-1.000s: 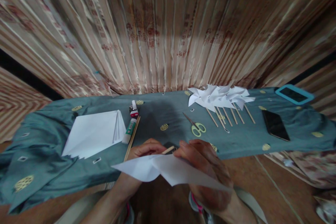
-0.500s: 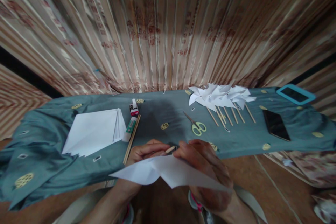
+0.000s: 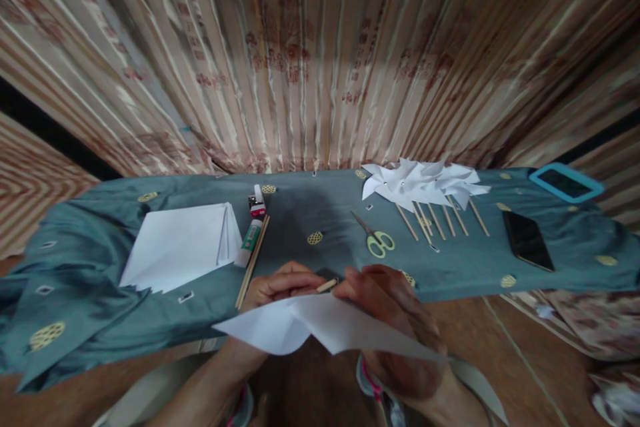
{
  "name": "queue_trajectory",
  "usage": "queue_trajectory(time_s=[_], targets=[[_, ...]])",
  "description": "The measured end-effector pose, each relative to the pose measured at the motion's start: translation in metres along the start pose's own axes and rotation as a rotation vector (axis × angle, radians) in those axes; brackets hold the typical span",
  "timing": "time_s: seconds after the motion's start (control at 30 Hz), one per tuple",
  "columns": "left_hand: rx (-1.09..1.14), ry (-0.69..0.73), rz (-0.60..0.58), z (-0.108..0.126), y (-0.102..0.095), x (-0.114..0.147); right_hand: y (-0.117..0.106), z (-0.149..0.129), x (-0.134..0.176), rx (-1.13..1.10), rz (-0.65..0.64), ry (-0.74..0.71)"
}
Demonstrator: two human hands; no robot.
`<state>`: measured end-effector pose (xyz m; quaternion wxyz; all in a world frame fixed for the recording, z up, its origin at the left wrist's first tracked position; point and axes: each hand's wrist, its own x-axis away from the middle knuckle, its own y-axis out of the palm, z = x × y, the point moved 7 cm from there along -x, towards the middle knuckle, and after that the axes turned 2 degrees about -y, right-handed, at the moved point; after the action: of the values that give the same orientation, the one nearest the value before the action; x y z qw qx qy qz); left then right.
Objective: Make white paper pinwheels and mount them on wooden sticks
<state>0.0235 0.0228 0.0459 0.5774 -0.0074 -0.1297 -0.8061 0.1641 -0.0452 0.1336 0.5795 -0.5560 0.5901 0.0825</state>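
Folded paper (image 3: 340, 325) hung at near middle, on near side of both hands, by table (image 3: 330, 197) edge. Left hand (image 3: 283, 285) gripped wooden stick (image 3: 327, 285); right hand (image 3: 384, 297) curled by stick tip, finger grip hidden.

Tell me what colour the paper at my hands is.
The paper is white, with no print on the side showing, best seen in the head view.

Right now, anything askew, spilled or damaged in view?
Two minor things: the cloth is bunched and wrinkled at its left end, flatter mid-length; the paper stack has edges fanned out of line. No spill shows. The held paper is partly hidden, so I can't rule out damage there.
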Motion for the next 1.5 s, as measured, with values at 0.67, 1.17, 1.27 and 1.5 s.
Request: queue_trajectory(time_s=[0.67,1.17,1.27,1.5], targets=[[0.02,-0.002,-0.002,-0.002,0.0,0.004,-0.001,-0.001,-0.004,0.011,0.017,-0.011],[-0.001,-0.009,-0.063,-0.009,0.002,0.005,-0.002,0.0,-0.003,0.041,0.017,0.006],[-0.015,-0.026,-0.061,-0.009,0.003,0.006,-0.002,0.0,-0.003,0.03,0.012,0.003],[-0.005,-0.017,-0.06,-0.005,0.003,0.007,-0.001,0.0,-0.001,-0.005,-0.001,0.018]])
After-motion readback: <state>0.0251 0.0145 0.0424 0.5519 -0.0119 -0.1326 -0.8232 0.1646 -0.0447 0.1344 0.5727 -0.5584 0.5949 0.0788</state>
